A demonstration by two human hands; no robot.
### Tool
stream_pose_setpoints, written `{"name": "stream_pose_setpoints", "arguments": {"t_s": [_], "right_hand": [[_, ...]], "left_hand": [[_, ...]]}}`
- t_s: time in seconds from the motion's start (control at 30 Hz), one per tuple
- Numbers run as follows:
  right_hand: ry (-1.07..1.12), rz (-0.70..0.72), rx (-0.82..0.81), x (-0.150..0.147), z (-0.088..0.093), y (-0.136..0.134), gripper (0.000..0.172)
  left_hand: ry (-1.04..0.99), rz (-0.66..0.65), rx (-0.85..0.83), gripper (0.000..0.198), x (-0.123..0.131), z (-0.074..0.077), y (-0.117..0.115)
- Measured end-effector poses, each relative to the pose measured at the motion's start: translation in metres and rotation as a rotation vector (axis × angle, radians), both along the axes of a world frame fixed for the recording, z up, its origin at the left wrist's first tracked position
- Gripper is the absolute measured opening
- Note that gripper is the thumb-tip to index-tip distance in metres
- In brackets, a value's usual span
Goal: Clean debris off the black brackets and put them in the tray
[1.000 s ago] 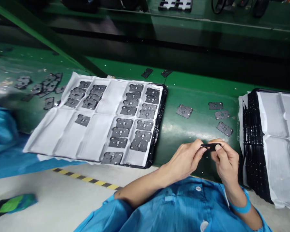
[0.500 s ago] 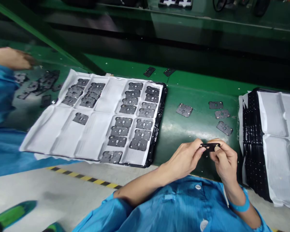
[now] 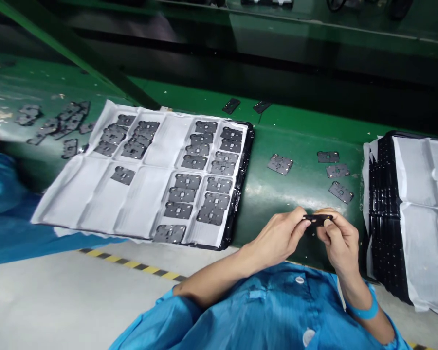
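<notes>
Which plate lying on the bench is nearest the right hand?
The slanted plate, front one of three beside the rightmost tray stack; all others lie farther off.

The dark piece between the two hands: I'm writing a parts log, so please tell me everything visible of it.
The dark piece is small, slim and nearly black, with a pale spot left of its middle; whether that is an opening is unclear. It looks hard, but plastic or metal cannot be told. Held roughly level above the green bench, it is seen at a shallow angle. The left hand pinches one end, the right hand the other, partly covering both.
</notes>
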State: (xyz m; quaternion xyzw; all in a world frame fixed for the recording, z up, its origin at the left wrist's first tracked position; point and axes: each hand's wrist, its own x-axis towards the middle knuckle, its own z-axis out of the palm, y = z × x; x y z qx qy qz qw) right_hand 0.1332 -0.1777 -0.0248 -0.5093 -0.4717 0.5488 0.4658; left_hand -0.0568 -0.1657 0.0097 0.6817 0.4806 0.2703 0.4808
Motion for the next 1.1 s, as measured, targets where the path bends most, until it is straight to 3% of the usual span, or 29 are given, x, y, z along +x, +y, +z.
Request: {"name": "stream_pose_setpoints", "arguments": {"t_s": [0.2, 0.43, 0.63, 0.8, 1.1], "right_hand": [[-0.038, 0.087, 0.034, 0.003, 0.007, -0.001, 0.028], [-0.272, 0.103, 0.176, -0.003, 0.023, 0.001, 0.021], [-0.310, 0.156, 0.275, -0.004, 0.020, 0.000, 0.020], [-0.313, 0.157, 0.299, -0.005, 0.016, -0.001, 0.023], [-0.323, 0.155, 0.293, -0.004, 0.013, -0.003, 0.020]], "left_hand": [[-0.015, 0.016, -0.040, 0.022, -0.002, 0.001, 0.001], [-0.220, 0.085, -0.119, 0.029, -0.004, -0.002, 0.003], [-0.296, 0.188, -0.199, 0.034, 0.000, -0.013, 0.002], [-0.314, 0.201, -0.215, 0.032, 0.001, -0.022, 0.003], [-0.223, 0.203, -0.123, 0.028, 0.002, -0.017, 0.004]]}}
